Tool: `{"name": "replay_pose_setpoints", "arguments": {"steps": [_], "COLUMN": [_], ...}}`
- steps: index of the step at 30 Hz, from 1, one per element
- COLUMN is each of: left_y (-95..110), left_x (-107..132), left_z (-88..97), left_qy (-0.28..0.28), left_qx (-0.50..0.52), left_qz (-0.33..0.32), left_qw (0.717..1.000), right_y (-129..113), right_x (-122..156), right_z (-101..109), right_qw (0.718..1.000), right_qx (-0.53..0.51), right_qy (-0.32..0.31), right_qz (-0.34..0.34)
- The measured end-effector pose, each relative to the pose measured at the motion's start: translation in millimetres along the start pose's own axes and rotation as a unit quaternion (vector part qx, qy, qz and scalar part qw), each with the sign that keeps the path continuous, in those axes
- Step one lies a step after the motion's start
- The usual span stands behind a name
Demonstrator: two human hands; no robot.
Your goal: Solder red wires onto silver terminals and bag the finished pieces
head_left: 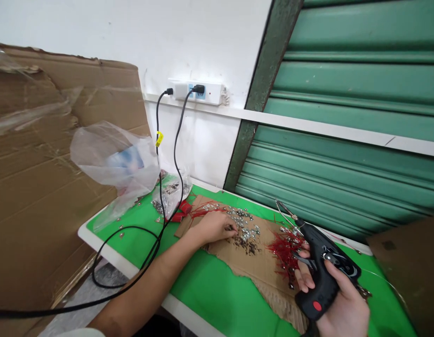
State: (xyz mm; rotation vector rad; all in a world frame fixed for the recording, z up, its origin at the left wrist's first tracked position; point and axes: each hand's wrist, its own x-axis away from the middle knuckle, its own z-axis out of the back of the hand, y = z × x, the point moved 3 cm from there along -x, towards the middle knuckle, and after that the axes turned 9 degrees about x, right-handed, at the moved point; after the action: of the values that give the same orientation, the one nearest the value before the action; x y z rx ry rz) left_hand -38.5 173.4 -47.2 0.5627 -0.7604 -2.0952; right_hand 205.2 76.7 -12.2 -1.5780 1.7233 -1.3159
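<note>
Over cardboard (pixel 256 265), curled left hand (pixel 217 227)

We cannot tell what, if anything, the left hand (pixel 218 228) pinches; the right hand (pixel 344 303) partly hides the soldering gun (pixel 331 248); cardboard (pixel 44 187) runs off at left, and the blue patch (pixel 127 158) in the plastic bag (pixel 92 150) blurs

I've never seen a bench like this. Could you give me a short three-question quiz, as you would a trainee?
1. Which hand holds the black gun-shaped tool?
2. True or false: the left hand is over the cardboard sheet.
3. What colour are the bunched wires beside the tool: (a) red, (b) white or (c) blue?

Key: 1. the right hand; 2. true; 3. (a) red.
</note>
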Motion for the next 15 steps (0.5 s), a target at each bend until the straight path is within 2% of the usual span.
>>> {"name": "replay_pose_setpoints", "arguments": {"steps": [9, 12, 15], "left_y": [2.5, 2.4, -1.8], "left_x": [0.9, 9.1, 24.4], "left_z": [17.5, 29.8, 42.7], "left_qy": [0.010, 0.070, 0.137], "left_qx": [-0.020, -0.045, -0.114], "left_qz": [0.046, 0.079, 0.192], "left_qw": [0.999, 0.993, 0.965], "right_y": [1.5, 2.9, 4.5], "right_x": [0.5, -0.9, -1.6], "right_z": [1.1, 3.7, 4.5], "right_qw": [1.000, 1.000, 0.999], "right_qx": [0.000, -0.003, -0.008], "right_qy": [-0.011, -0.019, -0.029], "right_qz": [-0.008, -0.015, -0.036]}}
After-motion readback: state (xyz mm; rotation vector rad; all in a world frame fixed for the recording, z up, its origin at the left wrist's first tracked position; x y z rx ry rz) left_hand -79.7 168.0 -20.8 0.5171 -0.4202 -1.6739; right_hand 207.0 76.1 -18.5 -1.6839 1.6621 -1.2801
